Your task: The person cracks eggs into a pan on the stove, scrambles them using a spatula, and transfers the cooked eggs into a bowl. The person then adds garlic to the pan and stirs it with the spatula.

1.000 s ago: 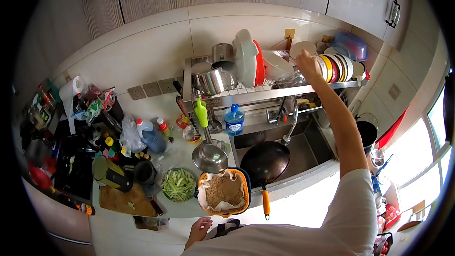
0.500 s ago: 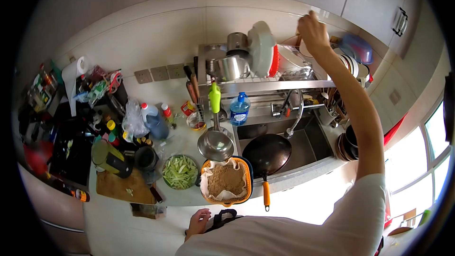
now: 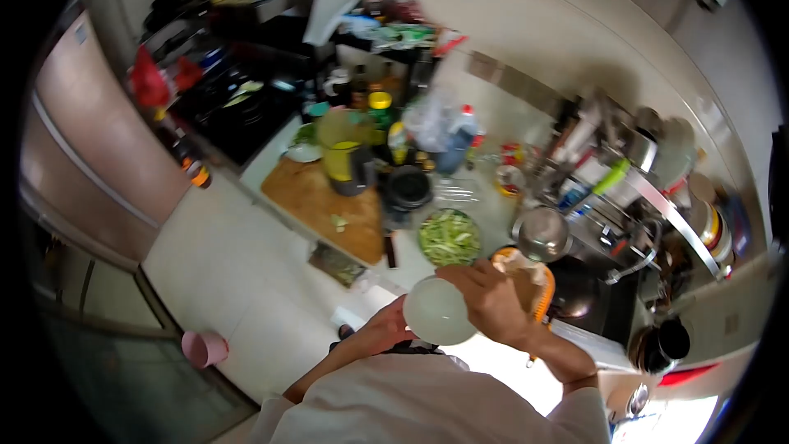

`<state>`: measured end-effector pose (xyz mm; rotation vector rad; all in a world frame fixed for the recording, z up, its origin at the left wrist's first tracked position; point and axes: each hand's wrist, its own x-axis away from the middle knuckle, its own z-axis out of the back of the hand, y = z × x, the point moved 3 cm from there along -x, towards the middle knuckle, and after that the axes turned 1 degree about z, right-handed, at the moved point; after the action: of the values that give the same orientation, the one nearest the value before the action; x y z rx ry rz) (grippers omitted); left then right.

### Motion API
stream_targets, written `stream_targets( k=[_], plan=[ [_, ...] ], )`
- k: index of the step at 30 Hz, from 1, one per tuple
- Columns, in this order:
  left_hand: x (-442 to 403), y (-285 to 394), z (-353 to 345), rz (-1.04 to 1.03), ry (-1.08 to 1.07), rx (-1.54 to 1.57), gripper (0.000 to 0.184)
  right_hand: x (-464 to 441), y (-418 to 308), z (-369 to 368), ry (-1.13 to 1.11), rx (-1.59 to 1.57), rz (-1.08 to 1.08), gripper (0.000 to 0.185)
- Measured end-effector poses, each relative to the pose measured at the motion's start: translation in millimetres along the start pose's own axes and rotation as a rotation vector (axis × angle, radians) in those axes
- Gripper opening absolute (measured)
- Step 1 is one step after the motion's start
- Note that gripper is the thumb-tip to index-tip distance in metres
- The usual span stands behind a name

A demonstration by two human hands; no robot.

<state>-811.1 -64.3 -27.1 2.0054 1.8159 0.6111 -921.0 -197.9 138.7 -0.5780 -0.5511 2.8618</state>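
Observation:
A white bowl (image 3: 438, 312) is in front of my body, tilted so that its round white face shows. My right hand (image 3: 491, 300) is closed on its right edge. On the bowl's left side, my left hand (image 3: 385, 327) grips the edge, with some fingers hidden. Just beyond the bowl, a round dish of sliced pale green vegetable (image 3: 449, 238) stands on the counter. An orange basket (image 3: 543, 300) lined with paper is partly covered by my right hand and forearm. Above the basket, a metal ladle (image 3: 542, 234) with a green handle appears blurred.
A wooden cutting board (image 3: 320, 210) holds a tall yellowish container (image 3: 345, 152) and vegetable scraps. Bottles crowd the counter behind it. The stove (image 3: 238, 107) is at the left, the sink (image 3: 616, 304) with a dark wok at the right. A pink bin (image 3: 205, 349) stands on the floor.
My right hand has come down from the dish rack to in front of my body and now holds a white bowl. My left hand has risen to the bowl. The view has turned left.

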Motion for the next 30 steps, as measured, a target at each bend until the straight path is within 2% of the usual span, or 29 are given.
stream_targets(
  k=[3, 6, 7, 11, 14, 15, 18, 20, 23, 26, 27, 30],
  plan=[
    [73.2, 46.1, 37.2, -0.143, 0.387, -0.336, 0.056, -61.2, -29.3, -88.3, -0.101, -0.132, 0.032, 0.041],
    [138.4, 84.0, 75.9, -0.189, 0.631, -0.218, 0.054, -110.0, -61.0, -170.1, -0.139, -0.293, 0.112, 0.040],
    [157.1, 94.7, 85.0, -0.229, 0.705, -0.186, 0.051, -127.9, -74.9, -188.4, -0.183, -0.384, 0.069, 0.035],
    [211.1, 125.1, 118.7, -0.349, 0.894, -0.058, 0.049, -193.8, -105.1, -258.8, -0.389, -0.503, 0.180, 0.033],
    [241.1, 147.8, 154.7, -0.469, 1.014, 0.050, 0.049, -261.8, -122.6, -293.4, -0.579, -0.564, 0.097, 0.035],
    [246.9, 163.5, 160.2, -0.517, 1.050, 0.078, 0.049, -288.1, -122.6, -313.3, -0.596, -0.649, 0.086, 0.035],
    [266.5, 202.8, 201.2, -0.611, 1.118, 0.188, 0.049, -378.8, -103.0, -414.4, -0.549, -1.206, -0.004, 0.038],
    [277.1, 235.0, 233.6, -0.624, 1.127, 0.163, 0.048, -454.1, -97.4, -452.9, -0.564, -1.526, -0.354, 0.045],
    [293.2, 295.2, 283.5, -0.634, 1.153, 0.105, 0.049, -564.5, -83.0, -524.4, -0.285, -1.821, -0.747, 0.066],
    [304.7, 370.9, 309.4, -0.624, 1.193, 0.069, 0.049, -653.3, -68.0, -576.2, -0.110, -1.949, -1.038, 0.062],
    [310.1, 396.0, 319.3, -0.617, 1.204, 0.054, 0.049, -675.4, -62.2, -586.7, -0.108, -1.981, -0.984, 0.052],
    [325.2, 453.6, 361.4, -0.656, 1.192, -0.009, 0.048, -710.3, -39.1, -607.6, -0.059, -2.060, -0.987, 0.045]
  ],
)
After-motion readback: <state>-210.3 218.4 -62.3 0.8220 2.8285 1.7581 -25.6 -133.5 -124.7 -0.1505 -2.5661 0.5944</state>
